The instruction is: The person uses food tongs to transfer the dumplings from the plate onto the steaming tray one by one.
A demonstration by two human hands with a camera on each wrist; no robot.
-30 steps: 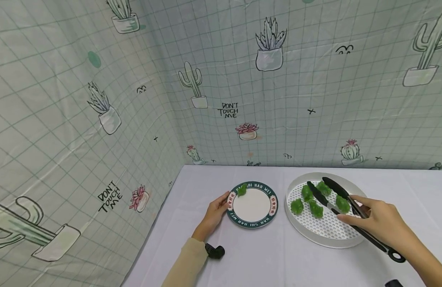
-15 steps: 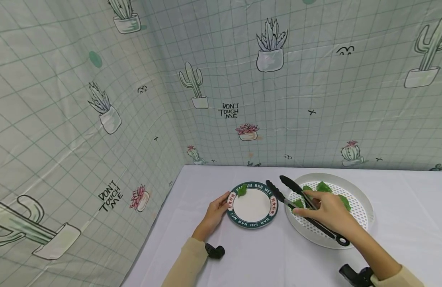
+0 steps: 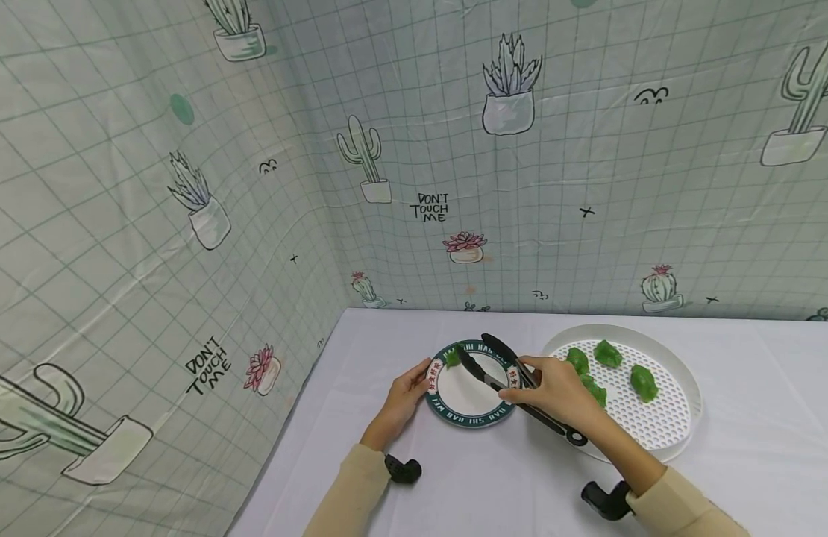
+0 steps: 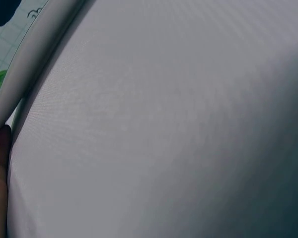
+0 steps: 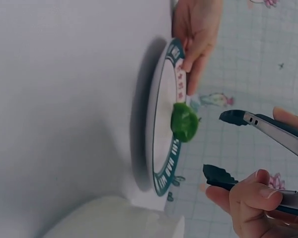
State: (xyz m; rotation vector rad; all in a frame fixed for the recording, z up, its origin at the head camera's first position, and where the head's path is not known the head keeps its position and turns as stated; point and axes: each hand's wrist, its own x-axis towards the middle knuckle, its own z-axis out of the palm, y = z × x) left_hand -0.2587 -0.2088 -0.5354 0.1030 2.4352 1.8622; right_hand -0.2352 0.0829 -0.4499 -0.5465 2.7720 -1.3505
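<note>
My left hand [image 3: 403, 399] pinches the left rim of a small round plate [image 3: 472, 420], white with a dark green lettered border. One crinkled green piece [image 5: 184, 122] lies on the plate near its rim; in the head view the tongs partly cover it. My right hand [image 3: 555, 391] holds a pair of black-tipped metal tongs [image 3: 538, 414] by the arms. The tongs are spread above the plate, nothing between their tips, which point toward the green piece. In the left wrist view, a fingertip [image 4: 1, 153] touches the plate's edge [image 4: 35, 54].
To the right stands a larger round tray [image 3: 689, 418] with a perforated white insert. Several green pieces [image 3: 644, 382] lie on it, partly behind my right hand. A white cloth covers the table [image 3: 468, 485]. A cactus-print curtain [image 3: 562, 186] closes off the back and left.
My right hand has carried the spread tongs leftward from over the tray to over the plate. My left hand and the plate have stayed put.
</note>
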